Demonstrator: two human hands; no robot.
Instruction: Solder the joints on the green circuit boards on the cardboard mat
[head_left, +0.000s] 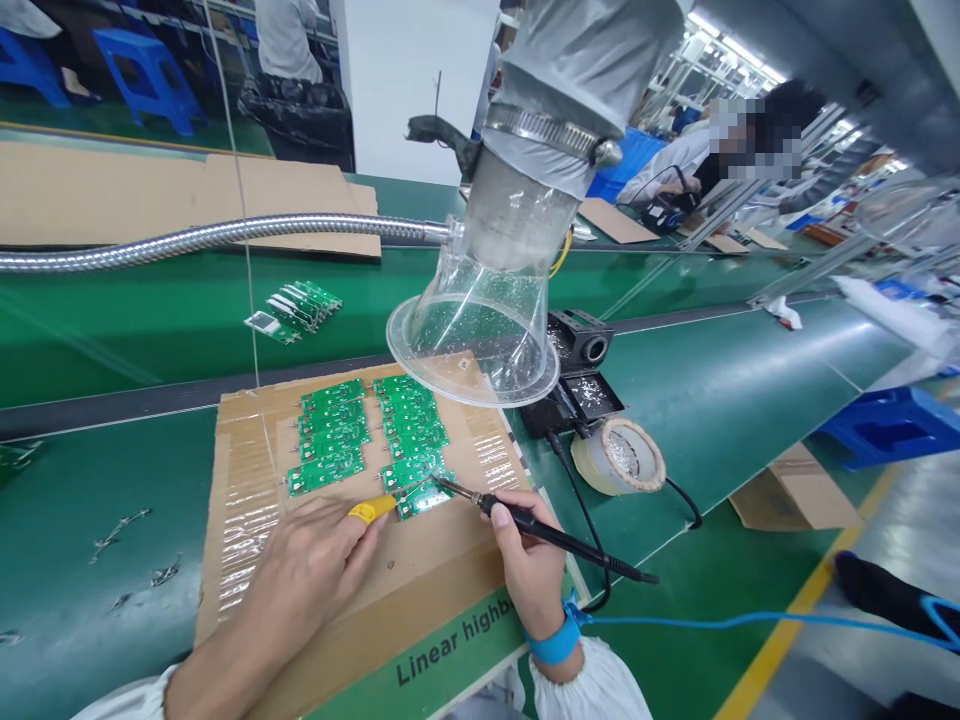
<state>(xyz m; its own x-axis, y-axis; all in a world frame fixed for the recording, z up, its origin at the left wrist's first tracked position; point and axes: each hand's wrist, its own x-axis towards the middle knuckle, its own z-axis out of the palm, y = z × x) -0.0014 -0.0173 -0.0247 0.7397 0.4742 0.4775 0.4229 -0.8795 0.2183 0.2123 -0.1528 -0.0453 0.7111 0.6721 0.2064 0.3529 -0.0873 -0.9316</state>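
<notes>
My left hand point(319, 555) is closed on a yellow solder holder point(372, 509), whose thin wire reaches the lower right green circuit board point(426, 497). From the right, my right hand point(531, 552) grips a black soldering iron point(551, 533). The iron's tip meets the wire's end at that board, though exact contact is too small to tell. More green boards lie in two columns on the cardboard sheet point(450, 560), the left column point(330, 435) and the right column point(409, 415). A blue wrist strap point(555, 640) circles my right wrist.
A clear fume hood point(480, 330) hangs above the boards. Behind the right hand stand a black iron stand point(574, 345) and a round solder-filled tub point(619, 457). More boards point(300, 308) lie on the green strip. Wire scraps point(120, 532) are at left; a person point(675, 160) sits at back right.
</notes>
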